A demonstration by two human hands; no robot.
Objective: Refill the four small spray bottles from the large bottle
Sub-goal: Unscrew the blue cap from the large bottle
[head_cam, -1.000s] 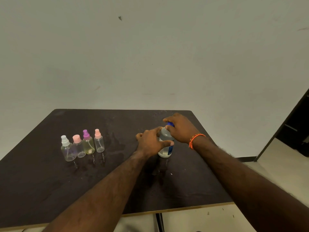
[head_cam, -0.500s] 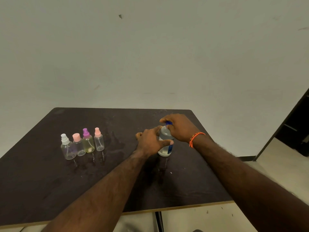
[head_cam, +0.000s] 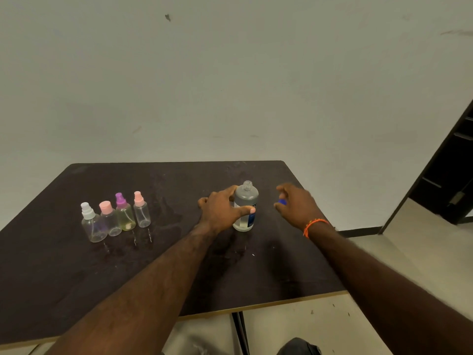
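Note:
The large clear bottle (head_cam: 246, 201) stands upright on the dark table (head_cam: 179, 265), its threaded neck bare. My left hand (head_cam: 221, 208) grips its body from the left, thumb across the front. To its right my right hand (head_cam: 297, 204) pinches the blue cap (head_cam: 282, 201), held apart from the bottle just above the table. Four small spray bottles stand in a row at the left: one with a white top (head_cam: 92, 224), one with a pink cap (head_cam: 110, 219), one with a purple top (head_cam: 124, 213) holding yellowish liquid, and one with a pink top (head_cam: 141, 211).
The table's front edge (head_cam: 256, 307) runs close below my forearms, with a table leg and floor under it. A pale wall rises behind the table. A dark doorway (head_cam: 450, 180) is at the right. Wet streaks mark the tabletop near the small bottles.
My right hand has taken the blue cap off the large bottle and moved it away to the right. The left hand keeps its grip on the bottle.

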